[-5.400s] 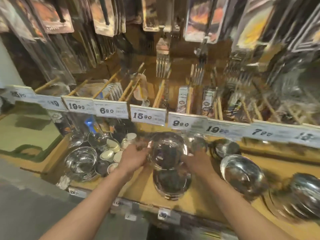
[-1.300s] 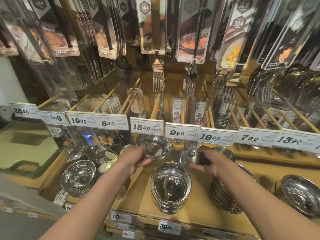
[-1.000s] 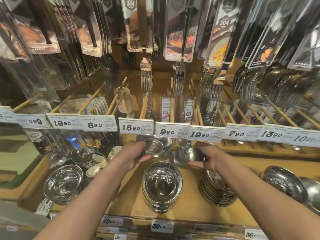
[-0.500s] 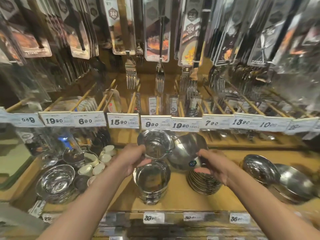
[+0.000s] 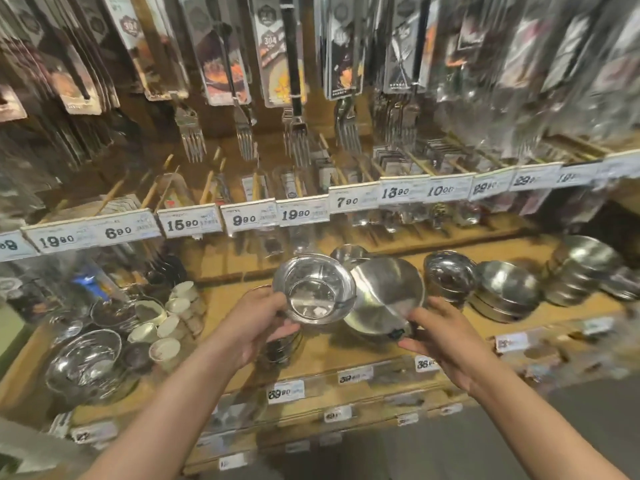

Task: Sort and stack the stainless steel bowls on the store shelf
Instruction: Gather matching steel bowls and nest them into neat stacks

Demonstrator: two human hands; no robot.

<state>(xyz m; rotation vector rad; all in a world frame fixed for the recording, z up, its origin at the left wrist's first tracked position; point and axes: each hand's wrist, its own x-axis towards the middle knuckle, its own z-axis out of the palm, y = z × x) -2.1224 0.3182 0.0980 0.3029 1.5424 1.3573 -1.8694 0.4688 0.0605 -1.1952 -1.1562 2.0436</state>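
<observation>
Bowls [image 5: 314,292] in hands; stacked bowls [image 5: 504,292] beside, forks [image 5: 296,140] above.

White paper price tags along the wooden upper shelf rail [image 5: 242,268] read 19.90 [image 5: 57,241], 6.90 [image 5: 118,232], 15.90 [image 5: 182,224], 9.90 [image 5: 244,220], 19.90 [image 5: 295,213], 7.90 [image 5: 347,201], 13.90 [image 5: 395,192]. Hanging cutlery cards show "304" [image 5: 269,40]. A lower front-edge white tag [image 5: 286,392] reads 39.90.

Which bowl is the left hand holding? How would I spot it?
Look at the wooden shelf under the row of white price tags. In front of its middle, the left hand holds a small shiny bowl. It is tipped, inside showing, unlike the wider shallow bowl beside it.
</observation>
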